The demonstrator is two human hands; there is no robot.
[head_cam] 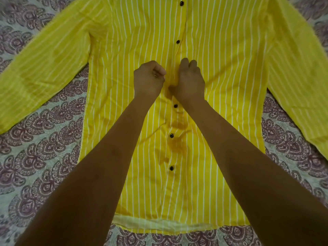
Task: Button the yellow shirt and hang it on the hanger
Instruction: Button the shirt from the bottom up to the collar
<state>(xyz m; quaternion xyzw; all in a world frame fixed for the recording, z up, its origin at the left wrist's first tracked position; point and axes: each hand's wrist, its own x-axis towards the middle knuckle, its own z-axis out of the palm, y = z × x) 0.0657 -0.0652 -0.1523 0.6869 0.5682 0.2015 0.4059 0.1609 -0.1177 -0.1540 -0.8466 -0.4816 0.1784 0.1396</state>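
The yellow shirt (221, 71) with thin white stripes lies flat, front up, its sleeves spread out to both sides. Dark buttons run down its middle placket; three below my hands, such as the button (175, 106), look fastened, and two more sit above. My left hand (149, 79) is curled into a fist just left of the placket, touching the cloth. My right hand (190, 80) pinches the placket edge at mid-chest, its fingers folded over the fabric. The button under my hands is hidden. No hanger is in view.
A bedsheet (44, 142) with a maroon and pale teal paisley print lies under the shirt on all sides. The shirt's hem (159, 224) is folded back, showing its pale inside, close to me.
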